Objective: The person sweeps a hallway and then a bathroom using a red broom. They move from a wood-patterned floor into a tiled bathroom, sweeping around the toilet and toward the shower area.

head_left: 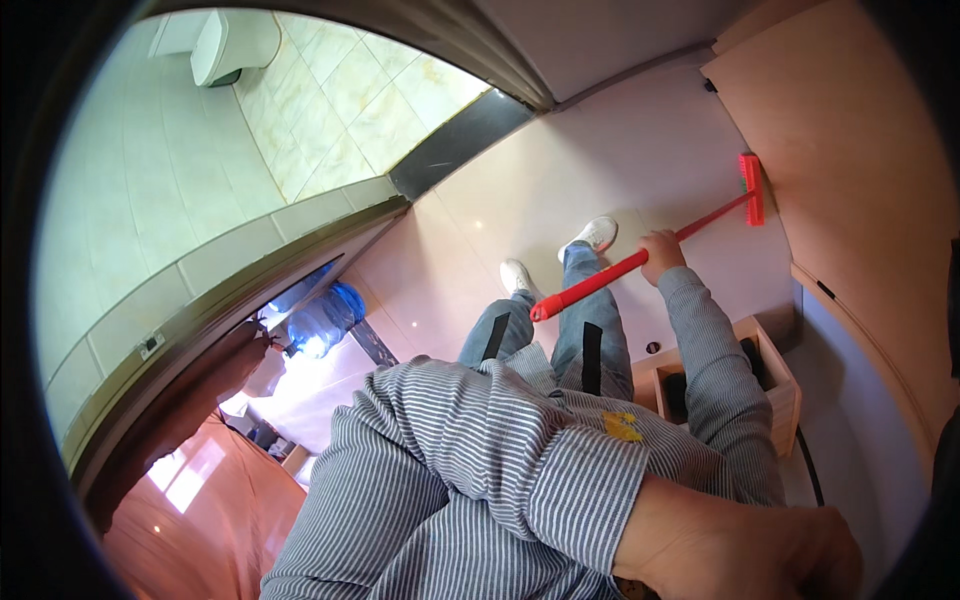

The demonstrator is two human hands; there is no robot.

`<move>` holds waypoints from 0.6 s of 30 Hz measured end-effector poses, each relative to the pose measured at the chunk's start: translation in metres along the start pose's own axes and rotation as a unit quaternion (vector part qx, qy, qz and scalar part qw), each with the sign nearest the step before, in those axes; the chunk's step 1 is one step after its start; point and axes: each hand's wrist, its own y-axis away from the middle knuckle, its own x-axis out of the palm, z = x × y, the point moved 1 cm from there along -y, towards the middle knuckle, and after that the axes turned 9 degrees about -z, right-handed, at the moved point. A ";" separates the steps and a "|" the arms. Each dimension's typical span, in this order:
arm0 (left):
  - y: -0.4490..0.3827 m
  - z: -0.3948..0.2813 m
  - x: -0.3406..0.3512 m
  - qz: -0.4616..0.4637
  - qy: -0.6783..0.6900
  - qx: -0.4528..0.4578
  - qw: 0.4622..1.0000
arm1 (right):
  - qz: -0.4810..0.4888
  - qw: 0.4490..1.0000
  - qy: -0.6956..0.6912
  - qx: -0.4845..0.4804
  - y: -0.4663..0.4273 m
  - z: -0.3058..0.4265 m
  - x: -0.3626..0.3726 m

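Note:
My right hand (660,253) is closed around the red handle of a long-handled floor brush (589,286). The handle slants from in front of my legs up to a red brush head (752,190) with a little green along one side, which rests by the foot of the wooden panel. My left arm, in a striped sleeve, crosses my body close to the camera. At the lower right, my left hand (795,551) looks bent over, and its fingers are mostly hidden, so what it may hold cannot be told.
An open wooden drawer box (784,390) stands to my right, near my knee. A wooden door or panel (840,150) rises on the right. A dark threshold (457,142) borders a tiled bathroom with a toilet (232,45). Large blue water bottles (322,322) stand left.

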 end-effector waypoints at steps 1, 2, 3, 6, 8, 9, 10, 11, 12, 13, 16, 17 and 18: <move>0.007 0.001 0.010 -0.036 0.008 0.028 0.999 | 0.013 1.000 -0.010 -0.007 0.005 0.003 0.006; 0.014 -0.001 0.010 -0.043 0.005 0.010 0.999 | 0.026 0.999 -0.017 -0.012 0.009 0.008 0.010; 0.020 0.000 0.011 -0.049 0.002 -0.007 0.999 | 0.027 0.999 -0.024 -0.025 0.009 0.016 0.016; 0.042 0.000 -0.008 0.024 -0.032 -0.093 0.995 | 0.028 0.996 -0.060 -0.058 0.009 0.066 0.044; 0.065 0.011 -0.017 0.091 -0.008 -0.036 0.995 | 0.031 0.992 -0.097 -0.079 0.013 0.107 0.059; 0.077 0.015 -0.020 0.127 0.021 -0.018 0.991 | 0.020 0.986 -0.124 -0.109 0.017 0.128 0.065; 0.085 0.019 -0.023 0.167 0.080 -0.018 0.983 | 0.048 0.984 -0.132 -0.108 0.023 0.145 0.069; 0.096 0.026 -0.022 0.161 0.090 -0.008 0.983 | 0.061 0.979 -0.150 -0.123 0.029 0.162 0.074; 0.108 0.032 -0.020 0.156 0.101 0.003 0.983 | 0.075 0.973 -0.169 -0.139 0.032 0.176 0.077; 0.118 0.043 -0.011 0.104 0.066 0.023 0.992 | 0.081 0.977 -0.143 -0.137 0.034 0.184 0.079; 0.154 0.062 -0.002 0.099 0.078 0.095 0.987 | 0.110 0.985 -0.062 -0.122 0.030 0.189 0.080; 0.165 0.066 -0.004 0.115 0.069 0.106 0.985 | 0.110 0.988 -0.026 -0.107 0.024 0.186 0.081; 0.175 0.072 -0.008 0.130 0.060 0.116 0.983 | 0.102 0.989 0.001 -0.104 0.017 0.180 0.082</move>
